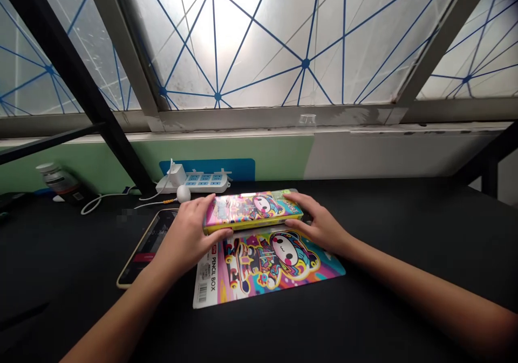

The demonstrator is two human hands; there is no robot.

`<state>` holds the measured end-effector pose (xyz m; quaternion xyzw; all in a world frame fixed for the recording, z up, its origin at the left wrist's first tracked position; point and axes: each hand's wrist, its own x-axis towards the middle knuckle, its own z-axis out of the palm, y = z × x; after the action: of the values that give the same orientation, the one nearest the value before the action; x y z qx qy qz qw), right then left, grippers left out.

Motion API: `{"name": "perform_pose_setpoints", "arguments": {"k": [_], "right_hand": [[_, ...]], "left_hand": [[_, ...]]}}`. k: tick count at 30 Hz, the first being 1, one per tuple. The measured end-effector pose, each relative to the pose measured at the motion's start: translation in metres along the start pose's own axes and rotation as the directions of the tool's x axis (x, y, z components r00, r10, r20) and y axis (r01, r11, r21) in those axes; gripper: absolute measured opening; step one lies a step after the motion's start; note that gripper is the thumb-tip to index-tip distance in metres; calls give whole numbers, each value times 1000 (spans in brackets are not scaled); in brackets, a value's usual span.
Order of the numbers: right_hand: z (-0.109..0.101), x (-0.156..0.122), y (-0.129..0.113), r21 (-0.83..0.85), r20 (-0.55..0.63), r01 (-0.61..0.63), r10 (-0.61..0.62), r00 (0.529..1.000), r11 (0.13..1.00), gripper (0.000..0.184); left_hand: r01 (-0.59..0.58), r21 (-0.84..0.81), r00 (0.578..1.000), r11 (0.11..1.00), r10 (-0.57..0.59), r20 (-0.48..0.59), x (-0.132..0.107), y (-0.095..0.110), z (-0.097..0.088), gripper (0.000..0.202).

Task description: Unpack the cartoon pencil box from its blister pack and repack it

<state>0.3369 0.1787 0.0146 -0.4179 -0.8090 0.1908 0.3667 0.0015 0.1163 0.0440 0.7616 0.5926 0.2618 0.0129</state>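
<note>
My left hand (pixel 194 225) grips the left end of a colourful pencil box (pixel 251 210), its thumb along the near yellow side. At the right end my right hand (pixel 315 220) holds the same box, with fingers on top and thumb at the front edge. Under and in front of the box lies a flat printed card (pixel 267 266) with a cartoon figure on a skateboard and the words PENCIL BOX on its white left strip. The card's back part is hidden by the box.
A smartphone (pixel 140 250) lies left of the card, partly behind my left hand. A white power strip (pixel 206 182) with a plugged-in charger (pixel 177 174) stands by the wall. A bottle (pixel 62 182) is at the far left. A black metal post (pixel 81 77) slants down on the left.
</note>
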Motion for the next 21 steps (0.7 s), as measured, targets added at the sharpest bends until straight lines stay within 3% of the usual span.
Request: {"name": "perform_pose_setpoints", "arguments": {"k": [9, 13, 15, 18, 21], "right_hand": [[4, -13, 6, -250, 192, 78, -30, 981, 965, 51], [4, -15, 4, -322, 170, 121, -68, 983, 939, 47], [2, -15, 0, -364, 110, 189, -159, 981, 912, 41], [-4, -18, -12, -388, 34, 372, -390, 920, 843, 31], [-6, -26, -31, -293, 82, 591, -596, 799, 751, 25]], "left_hand": [[53, 144, 979, 988, -80, 188, -10, -7, 14, 74], [4, 263, 986, 965, -47, 159, -11, 4, 19, 71], [-50, 287, 992, 957, 15, 123, -9, 13, 21, 69], [-146, 264, 984, 953, 113, 138, -3, 28, 23, 69], [-183, 212, 966, 960, 136, 221, 7, 41, 25, 71]]}}
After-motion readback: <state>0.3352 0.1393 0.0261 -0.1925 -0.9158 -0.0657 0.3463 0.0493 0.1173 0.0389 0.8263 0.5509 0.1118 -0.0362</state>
